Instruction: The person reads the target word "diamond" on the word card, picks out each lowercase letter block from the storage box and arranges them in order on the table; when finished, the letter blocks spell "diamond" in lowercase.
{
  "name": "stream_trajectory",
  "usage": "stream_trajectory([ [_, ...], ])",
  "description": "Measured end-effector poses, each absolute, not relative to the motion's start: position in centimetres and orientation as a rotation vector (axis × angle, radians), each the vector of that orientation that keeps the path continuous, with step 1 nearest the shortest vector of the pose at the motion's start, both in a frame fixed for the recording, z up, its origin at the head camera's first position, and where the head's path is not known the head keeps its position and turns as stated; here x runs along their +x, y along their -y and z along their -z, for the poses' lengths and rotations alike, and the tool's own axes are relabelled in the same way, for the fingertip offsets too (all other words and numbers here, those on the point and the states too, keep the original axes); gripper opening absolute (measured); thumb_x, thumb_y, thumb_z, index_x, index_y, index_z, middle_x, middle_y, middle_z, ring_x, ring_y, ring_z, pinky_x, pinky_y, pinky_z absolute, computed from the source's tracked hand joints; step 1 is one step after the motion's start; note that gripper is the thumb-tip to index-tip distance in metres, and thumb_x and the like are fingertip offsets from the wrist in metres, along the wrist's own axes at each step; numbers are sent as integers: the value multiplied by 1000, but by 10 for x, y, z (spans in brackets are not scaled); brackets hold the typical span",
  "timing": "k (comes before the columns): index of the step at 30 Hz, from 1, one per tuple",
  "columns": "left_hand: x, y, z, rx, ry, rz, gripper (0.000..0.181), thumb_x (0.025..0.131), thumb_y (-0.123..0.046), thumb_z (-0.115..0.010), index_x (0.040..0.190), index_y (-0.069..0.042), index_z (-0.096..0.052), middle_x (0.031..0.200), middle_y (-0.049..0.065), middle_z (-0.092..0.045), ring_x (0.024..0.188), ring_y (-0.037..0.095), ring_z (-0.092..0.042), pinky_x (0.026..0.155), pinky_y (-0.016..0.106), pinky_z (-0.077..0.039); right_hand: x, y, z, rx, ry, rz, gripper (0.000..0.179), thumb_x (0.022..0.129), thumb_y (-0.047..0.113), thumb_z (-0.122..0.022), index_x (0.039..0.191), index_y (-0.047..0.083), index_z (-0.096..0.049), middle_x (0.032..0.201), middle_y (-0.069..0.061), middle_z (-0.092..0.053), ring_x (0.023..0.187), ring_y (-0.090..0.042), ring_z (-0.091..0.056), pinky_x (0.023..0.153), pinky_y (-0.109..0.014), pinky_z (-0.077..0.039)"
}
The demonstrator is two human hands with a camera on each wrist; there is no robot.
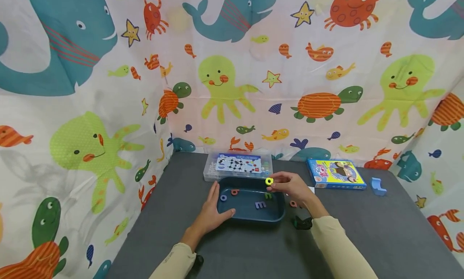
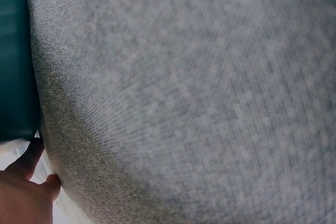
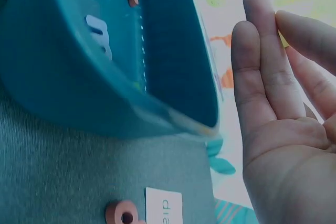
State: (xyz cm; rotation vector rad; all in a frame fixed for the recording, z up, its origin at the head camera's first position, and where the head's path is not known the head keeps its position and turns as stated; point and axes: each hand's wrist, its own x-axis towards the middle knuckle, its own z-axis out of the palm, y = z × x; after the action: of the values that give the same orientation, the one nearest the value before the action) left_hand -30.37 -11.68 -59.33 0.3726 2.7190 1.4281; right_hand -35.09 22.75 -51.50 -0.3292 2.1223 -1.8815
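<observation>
landmark: the blue tray (image 1: 253, 219). nearest, at its left side, the left hand (image 1: 210, 212) lies with fingers straight against the outer wall and thumb spread toward the near rim; it seems to steady the tray. best kept light and even, i judge: hard pressure from one side could slide the tray. on the tray floor, a purple m-shaped piece (image 1: 260, 205) lies right of the middle, a blue ring-like piece (image 1: 223, 198) near the left wall, a green piece (image 1: 268, 196) toward the right wall, a reddish piece (image 1: 235, 192) toward the far left. outside the right wall: an orange-red piece (image 1: 293, 203) and a white card (image 3: 164, 208). above the tray's far right part, the right hand (image 1: 290, 186) pinches a small yellow piece (image 1: 269, 181) at the fingertips; the right wrist view shows two other fingers extended side by side and only a sliver of yellow. a light tip pinch with the knuckles clear of the rim should serve; if let go, low over the floor means less bounce. beyond the tray, a clear case (image 1: 212, 172); farther right, a boxed set (image 1: 337, 174).
</observation>
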Motion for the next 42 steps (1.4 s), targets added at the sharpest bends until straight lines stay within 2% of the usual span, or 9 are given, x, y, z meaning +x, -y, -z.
stream_trajectory([
  [6, -304, 117, 592, 377, -2732, -1416, 112, 95, -46, -80, 173, -11, -8, 180, 3, 0, 157, 43, -28, 117, 73, -30, -345, -242, 515, -248, -2166, 1897, 37, 103, 9, -73, 136, -7, -64, 120, -22, -72, 111, -41, -74, 100, -43, -58],
  [8, -304, 116, 592, 371, -2731, -1413, 112, 95, -46, -80, 174, -11, -8, 180, 3, 0, 157, 42, -28, 117, 73, -30, -342, -247, 516, -234, -2165, 1911, 37, 104, 9, -72, 136, -7, -64, 120, -22, -71, 111, -42, -73, 101, -45, -57],
  [13, -303, 116, 590, 367, -2737, -1400, 112, 94, -46, -80, 173, -10, -9, 180, 5, -1, 156, 43, -29, 117, 73, -29, -338, -260, 518, -226, -2169, 1929, 38, 105, 9, -70, 137, -9, -62, 120, -21, -71, 108, -35, -75, 106, -54, -52],
  [17, -303, 117, 591, 372, -2742, -1394, 112, 94, -45, -80, 173, -9, -10, 180, 7, -1, 156, 44, -28, 116, 74, -29, -334, -268, 521, -211, -2177, 1942, 39, 106, 9, -69, 139, -9, -61, 121, -21, -71, 108, -31, -76, 105, -50, -54],
  [21, -304, 117, 593, 361, -2741, -1387, 112, 95, -47, -79, 174, -12, -9, 180, 3, 0, 157, 43, -27, 117, 74, -29, -330, -277, 524, -173, -2177, 1971, 39, 106, 9, -68, 139, -10, -60, 122, -24, -71, 112, -38, -74, 103, -45, -56],
  [23, -305, 117, 594, 354, -2742, -1382, 112, 95, -48, -79, 174, -13, -8, 180, 2, 1, 157, 43, -27, 117, 74, -28, -328, -282, 527, -159, -2181, 1983, 40, 106, 9, -68, 140, -11, -60, 121, -23, -71, 112, -39, -74, 104, -48, -55],
  [28, -305, 117, 596, 367, -2743, -1387, 112, 95, -47, -79, 174, -13, -8, 180, 3, 0, 157, 44, -27, 116, 75, -28, -324, -292, 531, -107, -2194, 2005, 45, 107, 11, -67, 143, -13, -56, 125, -22, -70, 103, -27, -76, 102, -48, -56],
  [30, -306, 118, 597, 372, -2740, -1383, 112, 95, -48, -79, 174, -13, -8, 180, 2, 1, 157, 44, -27, 116, 76, -28, -322, -296, 534, -80, -2199, 2013, 46, 108, 12, -66, 144, -14, -54, 126, -22, -69, 101, -24, -76, 99, -42, -58],
  [42, -304, 116, 592, 339, -2729, -1381, 112, 95, -49, -78, 174, -13, -8, 180, 3, 1, 158, 43, -26, 117, 74, -28, -314, -316, 554, 118, -2260, 2033, 44, 109, 10, -64, 145, -14, -55, 132, -20, -65, 99, -22, -72, 94, -34, -59],
])
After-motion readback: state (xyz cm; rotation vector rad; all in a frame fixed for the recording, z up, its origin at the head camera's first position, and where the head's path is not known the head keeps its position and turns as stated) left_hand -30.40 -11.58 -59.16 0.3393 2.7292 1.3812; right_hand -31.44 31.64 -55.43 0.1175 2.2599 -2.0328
